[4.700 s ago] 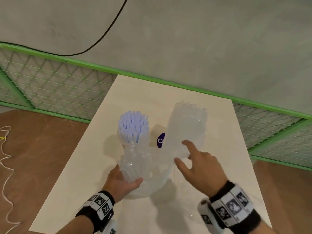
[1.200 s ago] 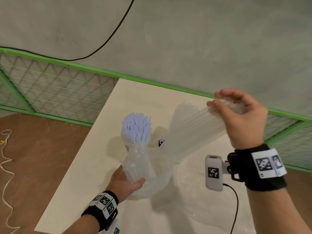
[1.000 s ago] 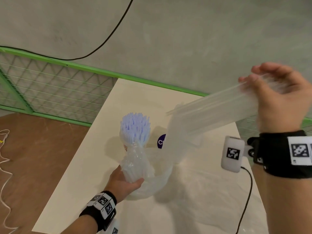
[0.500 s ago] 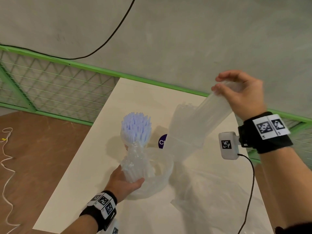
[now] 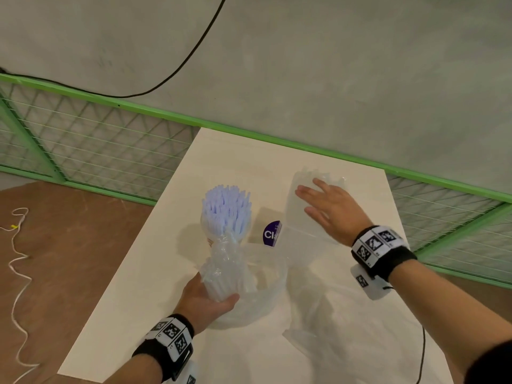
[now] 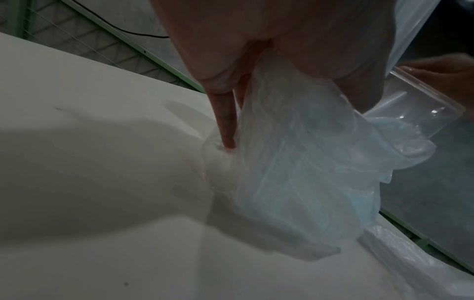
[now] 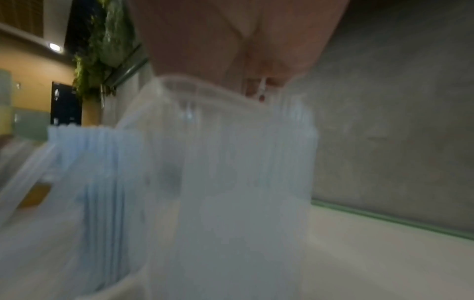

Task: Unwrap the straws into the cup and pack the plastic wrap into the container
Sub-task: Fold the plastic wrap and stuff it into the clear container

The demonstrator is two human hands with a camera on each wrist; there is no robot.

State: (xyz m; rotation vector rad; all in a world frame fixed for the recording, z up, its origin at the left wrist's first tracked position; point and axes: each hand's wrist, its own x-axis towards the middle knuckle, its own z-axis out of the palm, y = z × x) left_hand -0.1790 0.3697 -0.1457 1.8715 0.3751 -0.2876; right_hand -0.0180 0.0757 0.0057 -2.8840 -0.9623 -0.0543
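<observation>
On the white table (image 5: 235,162) a cup packed with pale blue straws (image 5: 225,212) stands upright, blurred in the right wrist view as the pale blue straws (image 7: 102,172). My left hand (image 5: 206,299) grips a bundle in crumpled plastic wrap (image 5: 225,273) at the near rim of a clear round container (image 5: 274,281); the left wrist view shows the crumpled plastic wrap (image 6: 307,162) under my fingers (image 6: 225,121). My right hand (image 5: 318,206) lies flat, fingers straight, on the tops of upright clear straws (image 5: 302,217). The clear straws (image 7: 231,162) fill the right wrist view.
A purple label (image 5: 271,234) shows between the two straw bunches. Loose clear plastic wrap (image 5: 332,328) lies spread on the table's near right part. A green mesh fence (image 5: 97,145) runs behind the table. The table's left edge drops to a brown floor (image 5: 69,259).
My right hand had lifted a handful of clear straws up and to the right. It has come back down, let them go, and now lies flat on their tops. The left hand has not moved.
</observation>
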